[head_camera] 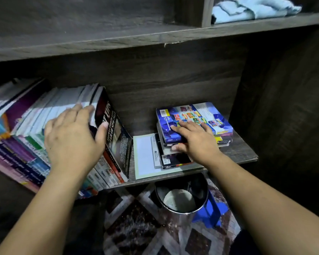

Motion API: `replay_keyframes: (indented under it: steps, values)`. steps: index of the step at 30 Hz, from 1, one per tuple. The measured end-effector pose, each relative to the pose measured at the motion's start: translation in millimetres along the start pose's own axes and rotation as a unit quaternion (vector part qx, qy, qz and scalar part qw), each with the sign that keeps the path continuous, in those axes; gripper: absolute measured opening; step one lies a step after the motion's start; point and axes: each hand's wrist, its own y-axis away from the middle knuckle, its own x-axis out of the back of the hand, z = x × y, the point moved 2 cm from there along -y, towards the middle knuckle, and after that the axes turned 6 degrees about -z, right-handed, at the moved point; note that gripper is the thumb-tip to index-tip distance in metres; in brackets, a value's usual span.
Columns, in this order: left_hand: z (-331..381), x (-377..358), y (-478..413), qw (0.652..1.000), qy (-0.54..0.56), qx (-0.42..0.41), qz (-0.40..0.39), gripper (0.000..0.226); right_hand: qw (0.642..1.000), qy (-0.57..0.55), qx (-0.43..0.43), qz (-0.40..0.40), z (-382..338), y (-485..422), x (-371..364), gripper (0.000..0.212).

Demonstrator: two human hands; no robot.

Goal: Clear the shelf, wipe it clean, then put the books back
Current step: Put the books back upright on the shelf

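A dark wooden shelf [243,151] holds a long row of upright books [31,129] leaning to the left. My left hand [72,137] grips the right end of the row, thumb on a black-covered book [114,133]. To the right lies a flat stack of books [215,129] topped by a blue book [197,116]. My right hand [193,138] rests on that stack, fingers spread over the blue cover and thumb on the stack's front edge. A pale green sheet [144,159] lies under the stack's left side.
A light blue cloth [254,9] lies crumpled on the upper shelf at the right. Below the shelf stand a round metal bin [182,197] and a blue stool [212,212] on a patterned rug [142,227]. A dark wooden side panel [287,111] closes the right.
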Motion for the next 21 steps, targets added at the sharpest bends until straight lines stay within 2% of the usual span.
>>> replay_keyframes:
  steps: [3, 8, 10, 13, 15, 19, 21]
  values:
    - [-14.3, 5.6, 5.4, 0.998, 0.009, -0.039, -0.046, 0.059, 0.999, -0.022, -0.006, 0.033, -5.3, 1.5, 0.1, 0.058]
    - [-18.3, 6.9, 7.5, 0.996, 0.017, -0.045, -0.080, 0.062, 1.000, -0.016, -0.009, 0.017, -7.3, -3.2, 2.2, 0.049]
    - [-17.0, 6.1, 7.7, 0.996, 0.014, -0.046, -0.078, 0.060, 0.995, -0.040, 0.000, 0.090, -11.9, -7.2, 9.4, 0.045]
    - [-16.0, 8.6, 5.5, 0.995, 0.016, -0.046, -0.087, 0.058, 0.964, -0.062, 0.013, 0.259, -23.7, -11.3, 27.3, 0.046]
    - [-17.9, 14.6, 1.8, 0.994, 0.038, -0.036, -0.091, 0.052, 0.939, -0.093, 0.039, 0.328, -42.0, -14.8, 41.1, 0.047]
    - [-24.5, 29.4, -1.4, 0.992, 0.110, 0.014, -0.058, 0.038, 0.887, -0.207, 0.080, 0.405, -93.1, -20.4, 55.2, 0.051]
    - [-30.9, 30.4, -2.7, 0.992, 0.109, 0.036, -0.056, 0.035, 0.859, -0.312, 0.073, 0.400, -118.8, -23.5, 52.2, 0.051]
